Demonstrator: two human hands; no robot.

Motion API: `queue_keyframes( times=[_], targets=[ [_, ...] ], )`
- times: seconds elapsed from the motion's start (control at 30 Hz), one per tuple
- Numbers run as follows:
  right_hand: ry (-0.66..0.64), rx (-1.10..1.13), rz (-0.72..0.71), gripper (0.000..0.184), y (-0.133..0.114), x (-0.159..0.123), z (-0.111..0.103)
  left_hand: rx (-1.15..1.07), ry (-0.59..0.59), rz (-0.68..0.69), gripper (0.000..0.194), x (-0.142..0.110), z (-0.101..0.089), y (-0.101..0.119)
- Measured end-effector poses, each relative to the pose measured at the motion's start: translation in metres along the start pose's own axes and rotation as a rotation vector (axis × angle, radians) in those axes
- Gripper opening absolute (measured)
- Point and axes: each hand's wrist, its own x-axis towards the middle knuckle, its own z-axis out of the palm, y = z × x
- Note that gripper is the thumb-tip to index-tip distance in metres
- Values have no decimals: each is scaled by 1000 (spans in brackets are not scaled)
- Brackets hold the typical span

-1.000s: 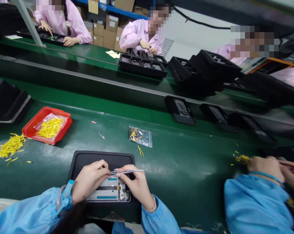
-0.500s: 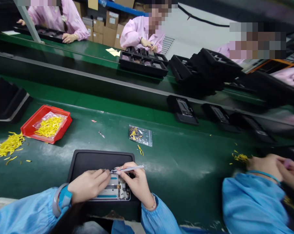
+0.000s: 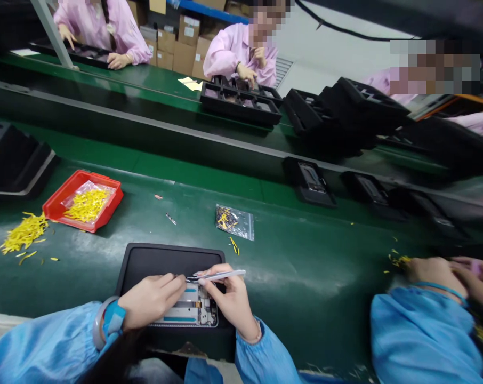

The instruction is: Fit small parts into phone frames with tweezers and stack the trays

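A black tray [image 3: 153, 261] lies at the near edge of the green belt with an opened phone frame [image 3: 189, 314] in it. My left hand [image 3: 151, 300] rests on the frame's left part, fingers drawn together at the tip of the tweezers. My right hand [image 3: 229, 301] is closed on silver tweezers [image 3: 217, 276], which point left over the frame's top edge. Whatever the tips pinch is too small to make out.
A red bin [image 3: 55, 205] of yellow strips sits at the left beside a loose yellow pile [image 3: 23, 234]. A clear bag [image 3: 234, 222] of parts lies behind the tray. Black trays [image 3: 308, 184] ride the conveyor. A co-worker's blue sleeve [image 3: 421, 330] is at the right; people in pink work across.
The view has shifted slightly. My left hand has slid down and left off the frame's top, and the tweezers sit a little further right. The co-worker's hands at the right keep moving.
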Motion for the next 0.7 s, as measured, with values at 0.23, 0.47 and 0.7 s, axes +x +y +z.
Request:
queue_keyframes(
  times=[0.23,0.47,0.7],
  targets=[
    [0,-18,-18,12,1,0,0,-46,46,-18,27,-1,1,-1],
    [-50,-82,-95,7,0,1,-1,-76,110,-17,25,-2,4,-3],
    [-104,-138,-164,5,-2,1,1,-88,150,-11,26,-2,6,-5]
  ],
)
